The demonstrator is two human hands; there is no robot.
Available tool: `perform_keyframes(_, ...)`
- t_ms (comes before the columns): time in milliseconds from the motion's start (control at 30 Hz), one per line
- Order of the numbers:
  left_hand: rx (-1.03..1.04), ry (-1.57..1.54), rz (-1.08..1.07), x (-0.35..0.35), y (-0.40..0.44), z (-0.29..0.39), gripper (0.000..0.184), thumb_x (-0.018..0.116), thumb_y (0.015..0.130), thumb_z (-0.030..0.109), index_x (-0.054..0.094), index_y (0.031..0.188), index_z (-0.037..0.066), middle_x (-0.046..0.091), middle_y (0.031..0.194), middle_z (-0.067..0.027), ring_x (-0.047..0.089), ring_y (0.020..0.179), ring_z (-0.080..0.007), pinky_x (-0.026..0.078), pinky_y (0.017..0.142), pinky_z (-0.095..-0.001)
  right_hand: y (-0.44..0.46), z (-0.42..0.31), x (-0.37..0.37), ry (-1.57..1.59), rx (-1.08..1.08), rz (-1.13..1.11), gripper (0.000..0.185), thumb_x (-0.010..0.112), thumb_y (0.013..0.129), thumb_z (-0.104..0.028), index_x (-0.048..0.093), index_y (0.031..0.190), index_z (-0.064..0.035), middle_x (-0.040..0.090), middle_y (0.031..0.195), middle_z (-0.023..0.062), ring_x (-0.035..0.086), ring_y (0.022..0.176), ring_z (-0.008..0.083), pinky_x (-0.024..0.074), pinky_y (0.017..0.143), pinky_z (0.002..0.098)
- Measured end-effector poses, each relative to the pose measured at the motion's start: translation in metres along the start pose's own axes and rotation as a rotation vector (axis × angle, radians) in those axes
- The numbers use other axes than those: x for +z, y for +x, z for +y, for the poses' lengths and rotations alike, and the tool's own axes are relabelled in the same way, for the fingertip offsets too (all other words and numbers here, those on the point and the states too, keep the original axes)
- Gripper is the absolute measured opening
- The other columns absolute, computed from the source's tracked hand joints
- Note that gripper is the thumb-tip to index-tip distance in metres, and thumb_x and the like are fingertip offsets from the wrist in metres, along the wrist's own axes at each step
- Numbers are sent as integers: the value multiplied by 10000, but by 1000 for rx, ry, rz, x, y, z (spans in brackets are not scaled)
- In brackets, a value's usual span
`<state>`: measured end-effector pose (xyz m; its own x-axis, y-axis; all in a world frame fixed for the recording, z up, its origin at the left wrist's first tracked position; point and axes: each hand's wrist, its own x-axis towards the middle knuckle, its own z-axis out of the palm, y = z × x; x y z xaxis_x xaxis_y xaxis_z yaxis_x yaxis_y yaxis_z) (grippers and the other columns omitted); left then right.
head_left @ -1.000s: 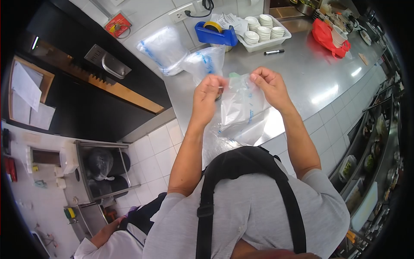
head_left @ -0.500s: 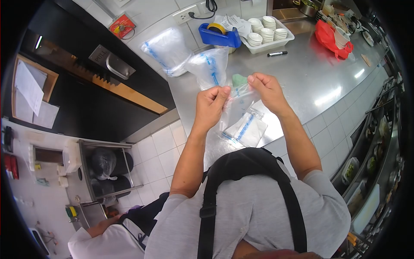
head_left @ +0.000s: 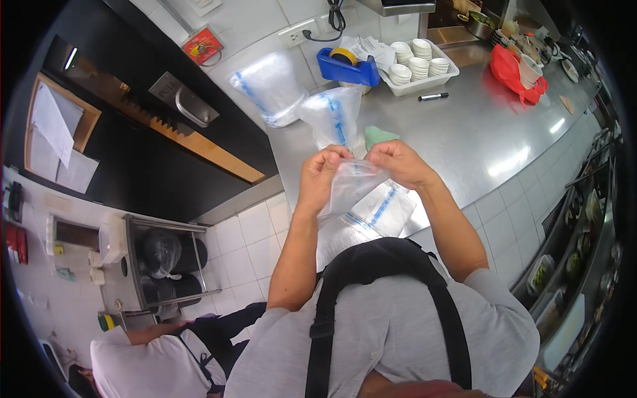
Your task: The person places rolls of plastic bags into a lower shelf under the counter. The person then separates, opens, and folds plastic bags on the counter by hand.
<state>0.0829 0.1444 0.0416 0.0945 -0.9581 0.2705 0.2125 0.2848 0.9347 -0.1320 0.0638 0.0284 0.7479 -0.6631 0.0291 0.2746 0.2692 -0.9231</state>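
Head view: clear bag held at top edge

Bag is pinched by L hand & R hand, fingertips close tog. Its long axis is slanted approx. 1 to 7 o'clock, body nearer L hand. Flat bags are seen at 5 o'clock on steel counter, green item at 1.

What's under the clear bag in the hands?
Blue-printed plastic on the counter peeks out past the clear bag; whatever the bag covers can't be seen.
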Motion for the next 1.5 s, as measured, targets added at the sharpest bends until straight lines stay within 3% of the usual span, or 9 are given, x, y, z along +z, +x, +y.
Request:
perform_keyframes(167,-182,-232,-5,-14,-9,4,327,627,1063,359,593,863,102,685,949,-30,579,855,-97,480,825,-273,8,-1,8,74,-58,63,195,711,1010,-211,730,1006,-17,717,939,11,642,877,78,512,827,256)
perform_keyframes(467,-5,-181,-143,-14,-7,-3,352,608,1073,357,552,820,118,643,875,-28,546,838,-93,439,811,-242,7,-11,23,37,-108,19,108,703,935,-106,743,906,-11,749,1017,114,673,913,159,528,883,312)
perform_keyframes(667,-191,-327,76,-7,-14,-6,315,623,1072,305,566,823,121,595,831,33,494,784,-52,405,740,-237,15,-4,18,256,-209,50,129,683,967,-155,697,932,-32,719,971,85,663,898,158,518,888,318)
perform_keyframes(767,-191,-300,-41,-18,-15,-13,289,628,1072,290,567,847,119,587,838,58,496,794,-36,408,754,-224,16,-1,10,267,-159,26,125,671,997,-185,676,973,-62,690,943,34,644,878,124,512,873,310)
perform_keyframes(1033,-169,-16,9,2,-10,22,162,686,1018,230,676,1021,69,617,947,44,514,846,-43,436,792,-234,14,-2,10,-319,-97,175,188,663,1031,-260,717,1047,-81,680,925,-50,585,806,35,478,693,204)
perform_keyframes(1100,-218,374,-48,-23,-13,9,181,725,986,225,729,931,52,595,791,71,492,728,-39,392,646,-239,9,-4,13,-314,-46,184,196,672,1027,-285,731,1065,-102,689,931,-60,583,807,30,479,663,214)
perform_keyframes(1200,-184,397,90,-14,-12,21,309,691,990,205,633,741,31,544,713,58,449,675,-52,341,600,-252,1,-6,9,-300,-101,110,193,648,1042,-284,719,1077,-109,692,977,-63,574,832,20,469,642,209)
perform_keyframes(1267,-24,252,12,-8,-7,18,392,662,1020,258,532,714,52,541,750,31,407,649,-89,309,600,-268,-6,-6,7,-333,-77,60,190,627,1055,-275,705,1093,-107,677,1008,-62,568,846,21,467,663,202)
perform_keyframes(1500,-219,-239,-94,-28,-20,-9,264,680,1019,242,620,834,63,615,770,-8,465,628,-66,345,567,-212,3,21,-6,39,-306,4,156,630,1016,-177,680,1003,-30,661,1032,31,586,936,108,466,886,272)
